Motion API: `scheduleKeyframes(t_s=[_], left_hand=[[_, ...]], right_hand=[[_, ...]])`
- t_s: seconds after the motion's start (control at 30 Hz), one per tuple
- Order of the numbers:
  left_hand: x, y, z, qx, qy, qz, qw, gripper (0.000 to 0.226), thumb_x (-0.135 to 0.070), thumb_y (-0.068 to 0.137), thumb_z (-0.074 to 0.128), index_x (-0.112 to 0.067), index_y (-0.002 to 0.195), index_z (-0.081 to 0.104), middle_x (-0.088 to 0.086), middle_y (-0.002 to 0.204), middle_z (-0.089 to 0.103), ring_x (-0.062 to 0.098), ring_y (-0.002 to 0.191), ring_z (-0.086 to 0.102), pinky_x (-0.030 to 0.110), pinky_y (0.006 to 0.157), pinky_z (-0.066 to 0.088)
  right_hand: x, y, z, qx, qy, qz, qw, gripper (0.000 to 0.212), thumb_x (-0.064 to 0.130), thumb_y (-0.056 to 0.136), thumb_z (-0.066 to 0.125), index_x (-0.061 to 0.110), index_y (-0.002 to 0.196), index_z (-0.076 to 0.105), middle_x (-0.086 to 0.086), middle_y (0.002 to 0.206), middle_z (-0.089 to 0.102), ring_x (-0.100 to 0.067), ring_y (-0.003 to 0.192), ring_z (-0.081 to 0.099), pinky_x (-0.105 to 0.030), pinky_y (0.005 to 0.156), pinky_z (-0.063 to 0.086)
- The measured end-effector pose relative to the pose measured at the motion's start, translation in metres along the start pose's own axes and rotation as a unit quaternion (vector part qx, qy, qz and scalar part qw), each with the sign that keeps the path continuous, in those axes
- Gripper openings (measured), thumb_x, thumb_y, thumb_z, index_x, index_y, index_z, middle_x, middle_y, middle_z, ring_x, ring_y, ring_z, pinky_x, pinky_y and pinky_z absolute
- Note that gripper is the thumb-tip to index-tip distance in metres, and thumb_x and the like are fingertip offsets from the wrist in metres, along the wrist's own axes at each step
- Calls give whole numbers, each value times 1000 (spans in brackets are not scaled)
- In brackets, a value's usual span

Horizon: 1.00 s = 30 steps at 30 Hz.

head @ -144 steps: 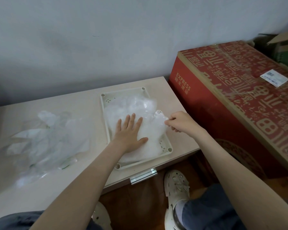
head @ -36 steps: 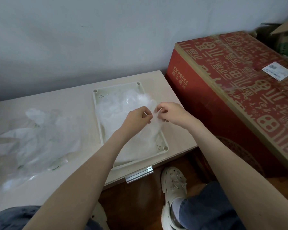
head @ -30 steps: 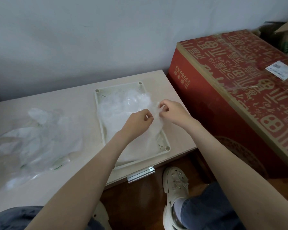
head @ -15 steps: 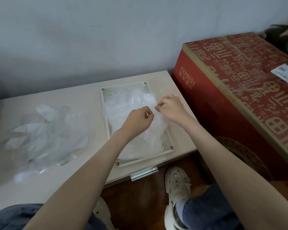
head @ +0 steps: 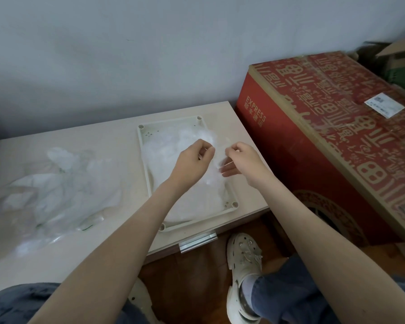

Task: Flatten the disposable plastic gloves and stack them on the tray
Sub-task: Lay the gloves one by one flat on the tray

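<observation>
A pale green tray lies on the right part of the low table. A stack of clear plastic gloves covers most of its floor. Above the tray's middle, my left hand and my right hand each pinch the thin film of the top glove with curled fingers. The film stretches between them. A loose pile of crumpled clear gloves lies on the table's left half.
The beige table stands against a grey wall. A large red cardboard box stands close to its right edge. My legs in jeans and pale clogs are on the brown floor below the table's front edge.
My left hand lifted off the stack, where it lay flat, and now pinches the top glove. Both hands have drawn slightly apart over the tray in the last half second.
</observation>
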<state>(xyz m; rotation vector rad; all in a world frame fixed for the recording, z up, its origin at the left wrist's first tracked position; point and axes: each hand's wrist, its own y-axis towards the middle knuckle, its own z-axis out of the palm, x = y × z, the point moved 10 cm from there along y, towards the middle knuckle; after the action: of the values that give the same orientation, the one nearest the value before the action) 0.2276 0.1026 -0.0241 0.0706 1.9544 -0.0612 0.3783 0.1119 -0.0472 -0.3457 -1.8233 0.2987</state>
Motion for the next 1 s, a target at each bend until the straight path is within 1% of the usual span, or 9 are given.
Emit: scheduleKeyframes(t_s=[0.1, 0.2, 0.27, 0.43, 0.53, 0.63, 0.73, 0.83, 1.0], left_hand=[[-2, -3, -1, 8, -39, -3, 999, 16, -29, 97, 50, -17, 95, 60, 3, 93, 65, 17, 90, 59, 13, 73, 43], [2, -6, 4, 47, -90, -14, 995, 15, -30, 98, 50, -18, 101, 60, 4, 102, 65, 18, 98, 60, 31, 92, 48], [2, -10, 10, 87, -127, -16, 988, 22, -36, 95, 52, -21, 111, 59, 0, 109, 63, 16, 103, 61, 37, 98, 47], [8, -17, 13, 116, -186, -24, 975, 54, -41, 86, 53, -45, 139, 38, -9, 140, 47, 13, 122, 53, 36, 108, 39], [11, -16, 4, 91, -180, -15, 979, 68, -28, 90, 50, -51, 145, 18, -10, 153, 31, 12, 129, 47, 29, 106, 34], [11, -16, -5, 53, -95, 13, 994, 70, -1, 96, 35, -34, 150, 6, -3, 156, 23, 14, 131, 45, 9, 90, 39], [14, -18, -4, 48, 7, 41, 998, 66, 7, 93, 28, -18, 151, 9, 3, 156, 23, 15, 135, 40, 17, 100, 33], [20, -20, 5, 75, 143, 73, 984, 58, -3, 97, 38, -12, 150, 17, 4, 158, 21, 18, 143, 27, 25, 112, 24], [47, -24, 22, 142, 387, 79, 908, 58, -39, 102, 32, -16, 152, 14, 3, 162, -1, 18, 148, -2, 40, 120, -1]], right_hand=[[-15, -5, 3, -1, 29, 43, 999, 11, 11, 97, 42, 7, 87, 46, -16, 75, 66, -29, 54, 66, -39, 60, 60], [-28, -11, 7, -8, 40, 65, 997, 10, 13, 98, 42, 5, 94, 48, -13, 77, 62, -28, 57, 67, -37, 61, 60], [-36, -15, 11, -9, 37, 73, 997, 14, 16, 99, 41, 5, 96, 49, -12, 81, 62, -27, 63, 67, -35, 62, 59], [-51, -23, 26, 25, 62, 116, 991, 45, 55, 96, 41, 13, 100, 55, -13, 91, 64, -24, 73, 62, -37, 70, 52], [-42, -27, 30, 31, 63, 94, 993, 47, 58, 95, 41, 14, 94, 55, -7, 80, 61, -19, 65, 61, -30, 61, 50], [-39, -25, 38, 46, 10, 66, 997, 27, 36, 91, 60, 11, 84, 53, -12, 82, 65, -26, 69, 67, -35, 61, 55], [-42, -23, 38, 23, -13, 51, 998, 14, 13, 91, 56, 8, 79, 53, -13, 70, 66, -29, 66, 64, -39, 63, 54], [-46, -25, 35, 9, 0, 57, 998, 13, 11, 94, 51, 4, 86, 60, -8, 60, 65, -26, 64, 62, -32, 60, 49], [-53, -26, 29, 6, -35, 95, 995, 13, 11, 89, 53, 9, 78, 58, -6, 67, 63, -20, 61, 60, -26, 56, 46]])
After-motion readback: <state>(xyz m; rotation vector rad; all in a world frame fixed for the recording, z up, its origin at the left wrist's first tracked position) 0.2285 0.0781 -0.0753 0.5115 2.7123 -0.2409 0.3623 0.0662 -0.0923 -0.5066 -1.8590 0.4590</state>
